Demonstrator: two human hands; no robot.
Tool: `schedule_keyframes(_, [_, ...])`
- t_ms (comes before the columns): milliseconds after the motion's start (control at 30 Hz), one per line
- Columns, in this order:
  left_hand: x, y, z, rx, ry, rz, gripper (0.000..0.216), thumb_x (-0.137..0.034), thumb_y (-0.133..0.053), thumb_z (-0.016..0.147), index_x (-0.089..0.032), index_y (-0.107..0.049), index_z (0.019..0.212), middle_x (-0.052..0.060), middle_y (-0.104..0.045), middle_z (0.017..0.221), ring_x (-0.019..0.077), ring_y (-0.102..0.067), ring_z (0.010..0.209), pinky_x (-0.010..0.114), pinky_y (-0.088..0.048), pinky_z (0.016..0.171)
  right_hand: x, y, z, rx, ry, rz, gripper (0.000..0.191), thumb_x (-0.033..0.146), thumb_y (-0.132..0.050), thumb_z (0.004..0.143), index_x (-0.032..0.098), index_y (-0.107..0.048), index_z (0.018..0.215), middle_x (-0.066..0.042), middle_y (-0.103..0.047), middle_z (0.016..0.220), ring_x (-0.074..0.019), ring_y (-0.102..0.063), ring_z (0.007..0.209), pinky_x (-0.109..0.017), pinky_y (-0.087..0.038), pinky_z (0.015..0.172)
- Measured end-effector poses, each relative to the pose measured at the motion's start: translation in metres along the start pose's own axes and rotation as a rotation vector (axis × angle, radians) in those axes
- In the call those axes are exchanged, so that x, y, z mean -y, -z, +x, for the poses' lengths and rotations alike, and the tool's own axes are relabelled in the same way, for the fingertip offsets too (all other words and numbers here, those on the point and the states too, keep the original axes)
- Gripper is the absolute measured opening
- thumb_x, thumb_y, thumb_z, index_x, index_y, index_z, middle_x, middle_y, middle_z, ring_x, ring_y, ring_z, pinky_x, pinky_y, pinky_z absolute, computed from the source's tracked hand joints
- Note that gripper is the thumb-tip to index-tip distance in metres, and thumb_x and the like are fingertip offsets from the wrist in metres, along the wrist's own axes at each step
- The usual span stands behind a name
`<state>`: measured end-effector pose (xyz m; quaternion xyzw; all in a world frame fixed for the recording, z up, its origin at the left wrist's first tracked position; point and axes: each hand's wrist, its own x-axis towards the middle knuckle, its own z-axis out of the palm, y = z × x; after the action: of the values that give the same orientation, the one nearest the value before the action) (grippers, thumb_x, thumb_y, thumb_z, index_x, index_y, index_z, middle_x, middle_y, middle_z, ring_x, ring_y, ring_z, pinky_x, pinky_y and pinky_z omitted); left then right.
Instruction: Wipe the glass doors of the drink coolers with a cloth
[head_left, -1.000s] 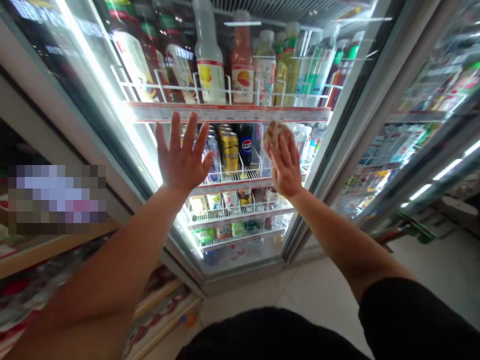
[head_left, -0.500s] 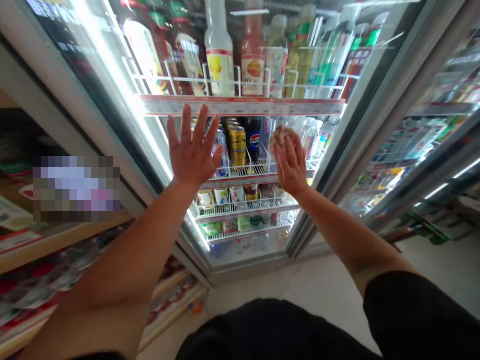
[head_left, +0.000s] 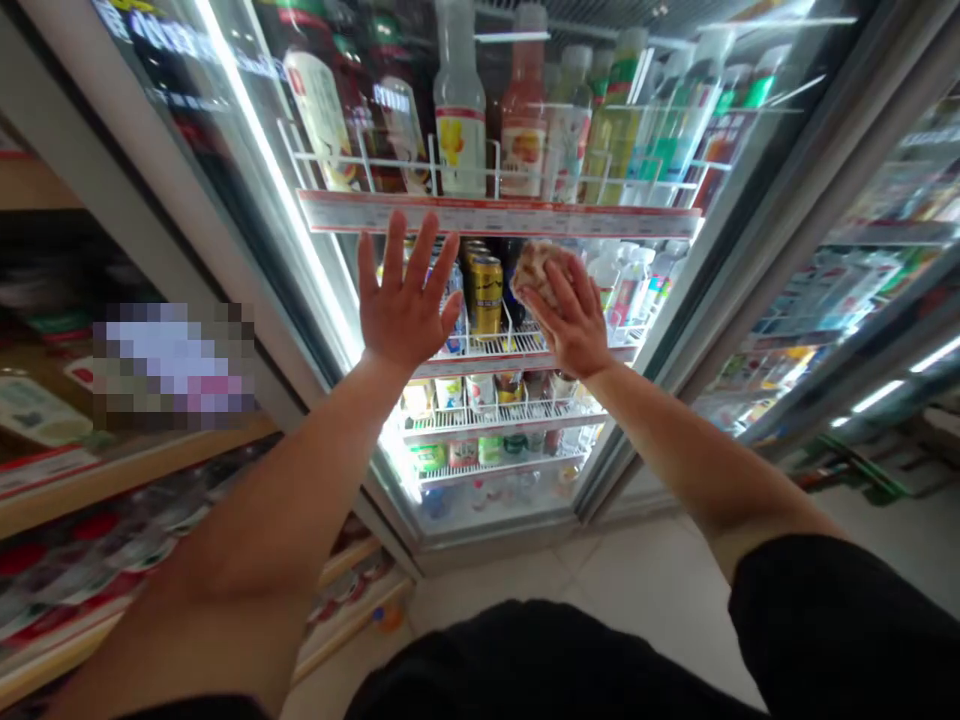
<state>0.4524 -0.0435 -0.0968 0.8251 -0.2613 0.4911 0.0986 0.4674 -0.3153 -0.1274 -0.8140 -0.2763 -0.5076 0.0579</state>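
Observation:
My left hand (head_left: 409, 310) lies flat on the glass door (head_left: 247, 420) of a lit drinks fridge, its fingers spread and nothing in it. To the right, my right hand (head_left: 574, 325) presses a crumpled, brownish-white cloth (head_left: 541, 272) against the same glass. The fingers lie over the cloth and hide part of it. Behind the pane, a gold can (head_left: 486, 297) shows between the two hands. A shelf's label strip (head_left: 495, 215) runs just above them.
Several bottles (head_left: 460, 120) stand on the upper wire shelf inside. A metal door frame (head_left: 720, 230) borders the glass on the right, with another lit fridge (head_left: 825, 290) beyond. Wooden shelves (head_left: 150, 460) holding goods flank me on the left. Pale tiles (head_left: 510, 580) cover the floor.
My right hand has slid the cloth leftward across the glass, now covering the dark bottle behind. My left hand stays spread on the pane; the view has shifted slightly.

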Motion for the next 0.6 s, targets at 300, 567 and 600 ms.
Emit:
schedule_keyframes(300, [0.006,-0.004,-0.003,-0.069,-0.081,0.045,0.068,-0.044,-0.048,0.1,-0.033,-0.022,0.161,0.003,-0.022,0.168,0.0301,-0.001,0.157,0.064,0.006,0.127,0.014,0.006,0.061,-0.108,-0.005,0.132,0.052,0.027,-0.03,0.106,0.036,-0.032,0.157,0.005,-0.028,0.168,-0.0224,-0.002,0.158,-0.058,-0.017,0.128])
schedule_keyframes(567, [0.006,-0.005,-0.003,-0.066,-0.091,0.026,0.069,-0.044,-0.049,0.099,-0.032,-0.022,0.161,0.003,-0.021,0.168,0.0308,0.0,0.156,0.063,0.007,0.127,0.0,0.022,0.059,0.253,0.402,0.144,0.046,0.032,-0.029,0.107,0.04,-0.043,0.15,0.013,-0.038,0.162,-0.0145,-0.023,0.155,-0.049,-0.02,0.13])
schedule_keyframes(600, [0.006,-0.005,-0.003,-0.065,-0.087,0.031,0.068,-0.044,-0.048,0.1,-0.032,-0.022,0.161,0.003,-0.021,0.168,0.0301,0.0,0.156,0.063,0.007,0.127,-0.005,0.025,0.071,0.186,0.31,0.125,0.047,0.032,-0.028,0.107,0.039,-0.043,0.151,0.011,-0.036,0.163,-0.017,-0.019,0.156,-0.053,-0.017,0.129])
